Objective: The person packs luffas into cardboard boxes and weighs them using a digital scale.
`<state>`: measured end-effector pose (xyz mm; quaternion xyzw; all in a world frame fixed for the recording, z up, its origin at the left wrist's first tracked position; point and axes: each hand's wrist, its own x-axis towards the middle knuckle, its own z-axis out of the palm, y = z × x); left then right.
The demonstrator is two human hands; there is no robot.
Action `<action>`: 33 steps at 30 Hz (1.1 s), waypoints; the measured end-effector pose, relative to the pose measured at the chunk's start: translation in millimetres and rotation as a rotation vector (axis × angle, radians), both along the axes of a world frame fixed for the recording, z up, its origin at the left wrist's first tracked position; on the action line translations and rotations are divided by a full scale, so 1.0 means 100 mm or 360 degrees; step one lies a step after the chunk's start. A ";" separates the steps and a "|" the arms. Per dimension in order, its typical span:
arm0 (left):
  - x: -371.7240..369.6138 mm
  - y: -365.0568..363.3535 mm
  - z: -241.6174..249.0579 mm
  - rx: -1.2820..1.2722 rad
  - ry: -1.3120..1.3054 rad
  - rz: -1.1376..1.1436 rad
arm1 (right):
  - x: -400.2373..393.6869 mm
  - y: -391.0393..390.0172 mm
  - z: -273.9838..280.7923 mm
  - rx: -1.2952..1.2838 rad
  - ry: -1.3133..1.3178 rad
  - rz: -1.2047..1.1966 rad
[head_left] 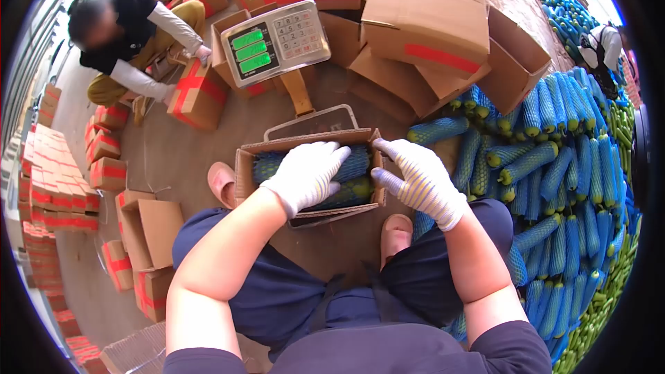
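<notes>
An open cardboard box [244, 174] stands on the scale platform between my knees, holding several green vegetables in blue net sleeves [357, 163]. My left hand [308, 174], in a white knitted glove, lies over the vegetables inside the box, fingers spread and pressing on them. At the box's right edge is my right hand [424, 183], gloved too, its fingers apart and its fingertips at the rim. Just beyond the box rises the scale display [276, 43] with green lit digits.
Netted vegetables [547, 166] are piled on the right. Empty cartons [424, 21] stack up at the back. A co-worker [131, 48] crouches at the back left, hands on a taped box [199, 97]. More taped boxes [59, 183] line the left, near an open carton [154, 232].
</notes>
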<state>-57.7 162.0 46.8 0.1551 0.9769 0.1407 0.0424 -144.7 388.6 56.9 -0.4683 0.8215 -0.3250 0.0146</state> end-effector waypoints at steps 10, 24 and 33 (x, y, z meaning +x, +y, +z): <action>-0.22 0.21 -0.50 -0.0432 -0.0320 0.0433 | -0.09 0.27 -0.08 0.0146 -0.0186 -0.0025; 0.35 -0.33 0.26 0.1545 0.0108 0.0835 | -0.15 0.31 -0.08 -0.0261 -0.0102 -0.0052; 0.52 -0.20 0.45 0.2771 0.0634 0.1017 | 0.18 -0.07 0.12 -0.0584 0.0051 0.0197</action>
